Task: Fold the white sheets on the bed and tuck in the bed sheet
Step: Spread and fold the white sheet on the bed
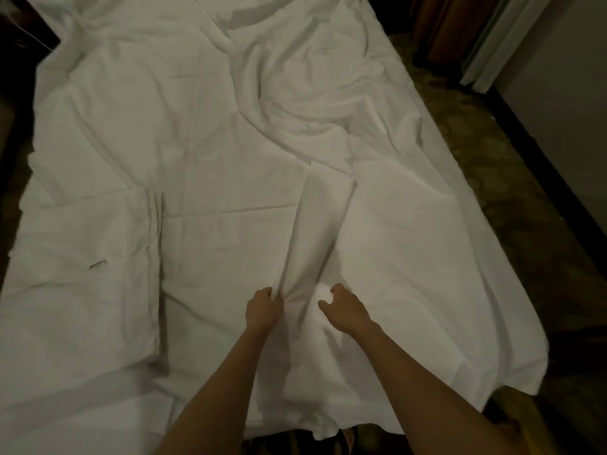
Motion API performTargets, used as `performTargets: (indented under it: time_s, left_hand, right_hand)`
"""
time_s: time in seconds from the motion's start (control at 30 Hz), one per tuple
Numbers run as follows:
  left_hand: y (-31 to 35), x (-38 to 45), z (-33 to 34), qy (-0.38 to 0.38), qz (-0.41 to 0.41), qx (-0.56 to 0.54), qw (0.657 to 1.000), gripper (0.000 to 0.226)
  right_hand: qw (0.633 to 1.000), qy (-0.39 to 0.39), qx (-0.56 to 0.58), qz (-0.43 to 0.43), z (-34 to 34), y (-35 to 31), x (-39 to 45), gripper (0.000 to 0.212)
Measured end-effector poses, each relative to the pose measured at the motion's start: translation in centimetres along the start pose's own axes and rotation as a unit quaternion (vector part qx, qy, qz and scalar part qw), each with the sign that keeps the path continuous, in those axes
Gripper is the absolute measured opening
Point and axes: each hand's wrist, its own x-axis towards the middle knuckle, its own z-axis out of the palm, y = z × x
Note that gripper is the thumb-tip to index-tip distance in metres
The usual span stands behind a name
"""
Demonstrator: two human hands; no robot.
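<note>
Your bed lies under rumpled white sheets, a folded stack at left. A raised fold runs up the middle; your left hand pinches it, while your right hand hovers slack, fingertips blurred.

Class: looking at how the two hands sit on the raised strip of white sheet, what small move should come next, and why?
Probably close the right hand on the raised fold: the left hand already pinches its near end, while the right hand hovers beside it, fingers curled but holding nothing.
</note>
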Motion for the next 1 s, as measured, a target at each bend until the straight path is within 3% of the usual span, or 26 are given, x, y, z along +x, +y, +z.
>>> performTargets:
  time_s: [0.2, 0.43, 0.63, 0.73, 0.93, 1.0]
  left_hand:
    - [-1.1, -0.4, -5.0, 0.004, 0.029, 0.022, 0.999, 0.018]
    - [-4.2, -1.9, -8.1, -0.080, -0.040, -0.112, 0.990, 0.011]
    - [-7.5, -2.9, -10.7, -0.208, -0.132, -0.100, 0.964, 0.008]
    - [-7.6, -2.4, -11.2, -0.203, -0.129, -0.067, 0.968, 0.003]
    - [-4.7, -2.1, -9.6, -0.135, -0.101, -0.163, 0.972, 0.036]
    - [-4.0, -1.7, -8.6, -0.111, -0.060, -0.132, 0.983, 0.054]
  right_hand:
    - [0.999, -0.006, 0.039, -0.004, 0.3, -2.9, -0.4, 0.056]
    - [0.994, 0.057, 0.067, -0.059, 0.8, -8.8, -1.4, 0.054]
    - [0.992, -0.104, -0.001, -0.070, 3.6, -11.7, -2.4, 0.052]
    - [0.992, -0.105, -0.023, -0.059, 4.0, -11.1, -3.0, 0.055]
    - [0.998, -0.038, -0.038, 0.015, 1.3, -6.1, -3.5, 0.057]
    - [0.998, -0.014, -0.034, 0.046, 0.3, -3.7, -3.7, 0.056]
